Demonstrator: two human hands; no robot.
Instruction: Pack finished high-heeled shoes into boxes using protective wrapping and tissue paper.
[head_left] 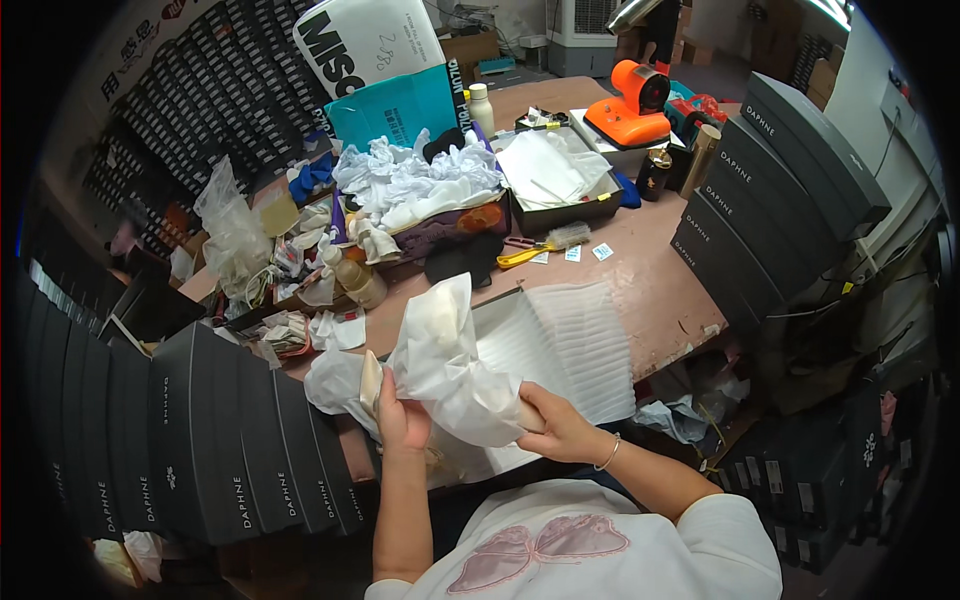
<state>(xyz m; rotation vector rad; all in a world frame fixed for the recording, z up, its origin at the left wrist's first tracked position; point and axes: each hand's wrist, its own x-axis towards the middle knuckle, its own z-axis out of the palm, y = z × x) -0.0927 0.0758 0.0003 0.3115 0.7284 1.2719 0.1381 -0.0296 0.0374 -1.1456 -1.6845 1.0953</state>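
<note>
- While both hands work just over the near edge of the worktop [640,260], the left hand [402,415] is closed around a pale, tissue-wrapped object [370,385], thumb and fingers pinching it from the side.
- Over to the right hand [558,425]: its fingers are clamped on the lower end of a big sheet of white tissue paper [445,360], which billows up between the two hands.
- What sits inside the wrapping is hidden; only a beige sliver shows by the left thumb.
- Right behind the tissue lies an open shoe box [560,345] lined with white ribbed paper, at the worktop's near edge.
- Further back, a box heaped with crumpled white paper [415,185] sits toward the far left part of the worktop, a dark tray of flat white sheets [555,175] beside it.
- A yellow-handled tool [525,255] lies mid-worktop, and an orange tape dispenser [632,105] stands at the far edge.
- Dark grey shoe boxes [200,440] are stacked in a row off the worktop's left, more grey boxes [780,180] piled at its right end.
</note>
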